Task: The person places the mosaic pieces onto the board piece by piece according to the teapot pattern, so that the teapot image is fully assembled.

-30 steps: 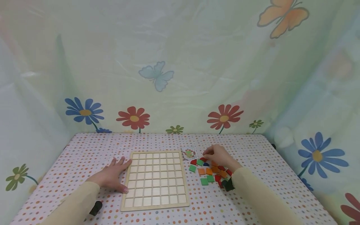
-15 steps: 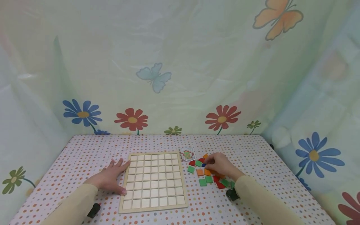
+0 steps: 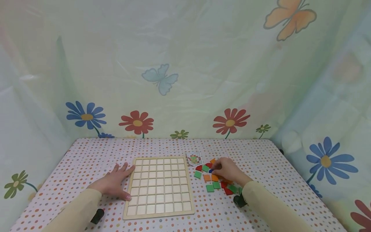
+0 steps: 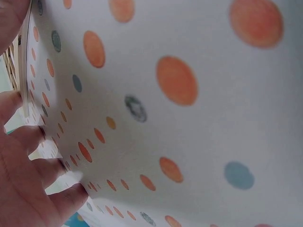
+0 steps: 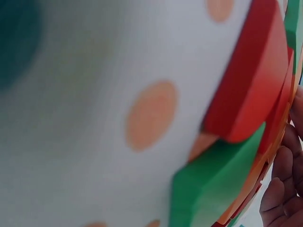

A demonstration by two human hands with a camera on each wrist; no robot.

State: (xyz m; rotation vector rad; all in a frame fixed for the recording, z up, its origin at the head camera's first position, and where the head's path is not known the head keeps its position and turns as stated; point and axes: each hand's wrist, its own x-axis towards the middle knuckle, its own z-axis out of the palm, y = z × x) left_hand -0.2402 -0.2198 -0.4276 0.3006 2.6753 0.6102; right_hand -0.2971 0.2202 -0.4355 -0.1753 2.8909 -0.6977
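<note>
Left hand (image 3: 113, 184): fingers spread wide, thumb at the left edge of the gridded board (image 3: 160, 187). Right of the board: card (image 3: 194, 159), then loose tiles (image 3: 214, 178). Right hand (image 3: 229, 169): bent fingers among tiles; whether gripping one, cannot tell.

On the table (image 3: 258, 158), tiles (image 3: 214, 178) lie right of the board (image 3: 160, 189), a card (image 3: 194, 159) by its far right corner.

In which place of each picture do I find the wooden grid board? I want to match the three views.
Head: the wooden grid board lies low, slightly left of centre, beside the left hand.
Left wrist: only a thin slice of it, upper left, near the edge.
Right wrist: not visible.
Shared landmark: the dotted tablecloth, in all three.
</note>
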